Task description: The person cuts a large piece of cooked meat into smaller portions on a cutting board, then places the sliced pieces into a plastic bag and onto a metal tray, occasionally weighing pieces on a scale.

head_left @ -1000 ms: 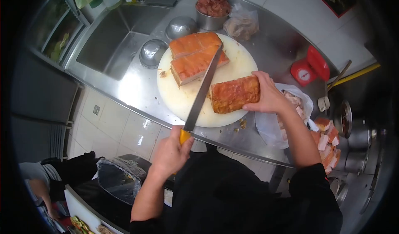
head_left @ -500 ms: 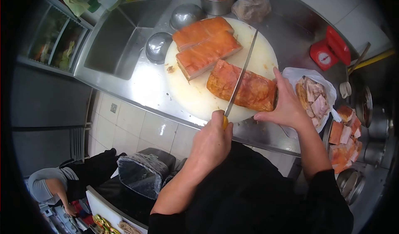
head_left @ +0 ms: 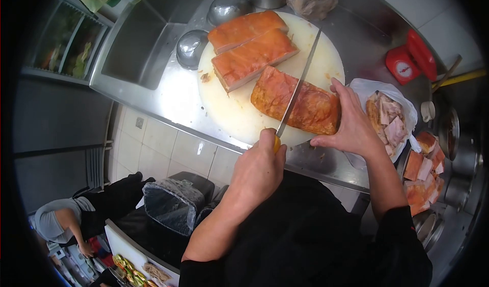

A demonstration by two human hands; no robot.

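Observation:
My left hand (head_left: 257, 167) is closed round the yellow handle of a long knife (head_left: 301, 78). The blade lies diagonally across the top of a browned slab of pork belly (head_left: 272, 96), its tip reaching past the meat over the board. At the slab's right end, my right hand (head_left: 354, 126) grips it, thumb at the near corner and fingers at the far one. Two more orange-skinned pork slabs (head_left: 254, 58) lie side by side on the round white cutting board (head_left: 229, 114), left of and behind the slab under the knife.
Right of the board are a plastic bag of meat pieces (head_left: 389, 121), a red scale (head_left: 405, 68) and a tray of pork chunks (head_left: 423, 175). Upturned metal bowls (head_left: 192, 50) stand beside the sink (head_left: 135, 58). Behind me are a lined bin (head_left: 170, 208) and another person (head_left: 61, 218).
The view has shifted slightly. The knife remains across the slab in nearly the same place, and my right hand stays at the slab's end.

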